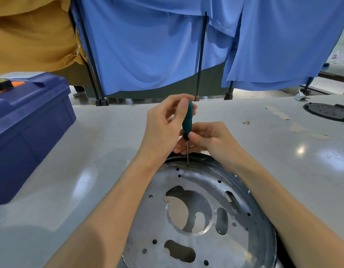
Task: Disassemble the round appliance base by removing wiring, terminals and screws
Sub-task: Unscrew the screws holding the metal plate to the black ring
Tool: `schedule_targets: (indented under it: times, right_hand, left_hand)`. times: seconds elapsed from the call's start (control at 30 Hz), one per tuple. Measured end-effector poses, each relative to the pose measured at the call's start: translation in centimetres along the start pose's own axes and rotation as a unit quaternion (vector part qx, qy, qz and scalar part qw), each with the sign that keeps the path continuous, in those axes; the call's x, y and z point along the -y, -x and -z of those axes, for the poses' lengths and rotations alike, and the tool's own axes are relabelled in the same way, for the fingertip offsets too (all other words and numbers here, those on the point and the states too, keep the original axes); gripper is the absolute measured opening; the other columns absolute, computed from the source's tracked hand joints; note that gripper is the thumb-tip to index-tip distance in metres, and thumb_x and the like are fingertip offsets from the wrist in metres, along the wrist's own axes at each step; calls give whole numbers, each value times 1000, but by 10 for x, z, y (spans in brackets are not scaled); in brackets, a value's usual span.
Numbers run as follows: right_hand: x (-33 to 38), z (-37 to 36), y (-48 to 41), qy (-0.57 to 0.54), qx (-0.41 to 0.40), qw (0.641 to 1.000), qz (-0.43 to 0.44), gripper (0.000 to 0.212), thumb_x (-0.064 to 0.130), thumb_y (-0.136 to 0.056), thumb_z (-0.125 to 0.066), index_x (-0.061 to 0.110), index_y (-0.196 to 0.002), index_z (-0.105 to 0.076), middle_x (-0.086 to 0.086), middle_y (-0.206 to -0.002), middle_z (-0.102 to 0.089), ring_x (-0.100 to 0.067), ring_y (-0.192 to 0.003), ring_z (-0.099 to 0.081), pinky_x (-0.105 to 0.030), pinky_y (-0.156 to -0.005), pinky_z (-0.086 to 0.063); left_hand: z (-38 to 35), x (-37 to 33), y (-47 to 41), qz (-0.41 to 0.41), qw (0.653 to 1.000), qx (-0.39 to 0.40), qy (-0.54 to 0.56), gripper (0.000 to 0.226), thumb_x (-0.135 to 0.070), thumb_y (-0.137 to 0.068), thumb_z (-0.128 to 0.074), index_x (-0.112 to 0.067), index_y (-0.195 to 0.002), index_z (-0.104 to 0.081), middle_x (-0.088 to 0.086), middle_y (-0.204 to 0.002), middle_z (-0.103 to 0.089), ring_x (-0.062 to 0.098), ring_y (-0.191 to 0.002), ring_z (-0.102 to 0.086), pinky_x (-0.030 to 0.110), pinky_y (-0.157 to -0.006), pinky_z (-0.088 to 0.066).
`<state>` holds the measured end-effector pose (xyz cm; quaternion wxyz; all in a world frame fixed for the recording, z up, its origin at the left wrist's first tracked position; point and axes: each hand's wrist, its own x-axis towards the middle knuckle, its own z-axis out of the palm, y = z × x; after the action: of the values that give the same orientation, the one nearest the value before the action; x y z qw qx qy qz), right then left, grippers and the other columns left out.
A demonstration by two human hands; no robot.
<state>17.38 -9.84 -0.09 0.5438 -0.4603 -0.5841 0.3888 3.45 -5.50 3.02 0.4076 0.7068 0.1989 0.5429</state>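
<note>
The round appliance base (159,225) lies flat at the near edge of the worktop (90,151), a little right of the middle, its bare metal plate facing up and showing many small holes and several larger cut-outs, with a dark rim round its far side. No wiring or terminals show on this face, so the step in hand looks like the screws. A green-handled screwdriver (187,120) stands nearly upright with its thin tip set on 1 screw (188,166) close to the plate's far rim. The left grip (163,124) is curled round the top of the handle, thumb along its side. The right grip (211,138) pinches the dark collar at the bottom of the handle, its lower fingers resting near the rim to steady the shaft. The next move probably calls for downward pressure and a turn from the upper hand while the lower one keeps the tip seated, since a thin blade can slip out of a small head. Further out, a blue toolbox (28,128) sits at the left edge with a roll of tape (2,84) on its lid. A black round cover (327,112) lies at the far right corner, with scraps of masking tape (277,113) stuck near it. Blue curtains (148,45) hang beyond the far edge.
</note>
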Motion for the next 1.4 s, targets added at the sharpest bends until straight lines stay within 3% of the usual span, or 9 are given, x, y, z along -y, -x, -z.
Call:
schedule_targets:
  times: [0.13,0.23,0.4,0.57,0.7,0.8,1.03,1.17,1.4]
  right_hand:
    - [2,-2,0,12,-1,1000,13,25,11,-88,-67,-3,-106,-57,-21,-84,-74,-36,-80,-73,-44,-79,-60]
    - [2,0,-1,4,1,1000,9,16,3,-91,-61,-7,-103,-61,-20,-82,-74,-35,-78,-73,-44,-78,-60]
    - [1,0,-1,18,-4,1000,1,19,0,-97,-50,-4,-110,-64,-16,-86,-75,-31,-80,-74,-35,-75,-61]
    - [2,-2,-1,13,-10,1000,17,34,14,-83,-71,-5,-109,-58,-20,-85,-74,-34,-77,-73,-40,-76,-61]
    - [1,-1,-3,19,-4,1000,14,16,1,-92,-60,-3,-106,-66,-17,-85,-74,-32,-79,-73,-39,-76,-61]
    - [0,0,-3,19,1,1000,3,20,-1,-96,-51,-5,-110,-65,-19,-89,-74,-32,-83,-73,-40,-80,-60]
    - [1,0,-1,19,-7,1000,23,34,10,-86,-70,-7,-111,-54,-20,-85,-74,-36,-79,-73,-46,-77,-60]
    - [0,3,-3,5,-8,1000,8,12,-3,-91,-58,-7,-101,-62,-14,-80,-75,-33,-77,-74,-40,-75,-61]
    - [-2,2,0,9,-12,1000,-4,20,0,-98,-47,-3,-111,-63,-13,-86,-76,-29,-80,-74,-31,-74,-59]
  left_hand:
    - [-1,0,0,-22,998,-21,-47,15,-23,-90,-64,-25,-105,-68,0,-92,-65,1,-81,-59,15,-65,-49]
    - [-4,0,0,-21,998,-10,-63,17,-28,-93,-60,-35,-107,-66,9,-97,-59,2,-79,-53,15,-63,-48]
    - [0,-2,2,4,1000,10,14,24,-16,-101,-43,-25,-104,-65,1,-97,-69,8,-92,-66,14,-70,-52]
    - [-2,1,1,-6,999,-26,-37,15,-25,-88,-67,-22,-103,-65,-5,-90,-65,4,-76,-61,17,-64,-52]
    - [-5,1,1,-23,997,18,-73,21,-27,-96,-54,-28,-117,-59,-5,-101,-58,3,-88,-55,16,-66,-51]
    - [-4,-1,1,-13,999,27,-25,22,-19,-102,-42,-24,-111,-62,4,-106,-65,12,-96,-62,23,-75,-55]
    - [-6,-1,1,-11,999,-10,-28,15,-26,-89,-66,-21,-101,-59,-6,-90,-63,7,-78,-63,20,-64,-54]
    - [-8,2,0,-2,998,6,-61,7,-28,-98,-49,-24,-104,-52,-10,-94,-59,6,-85,-58,17,-65,-50]
    - [0,2,0,2,999,39,16,24,-8,-99,-48,-18,-119,-55,8,-99,-67,16,-90,-68,20,-73,-55]
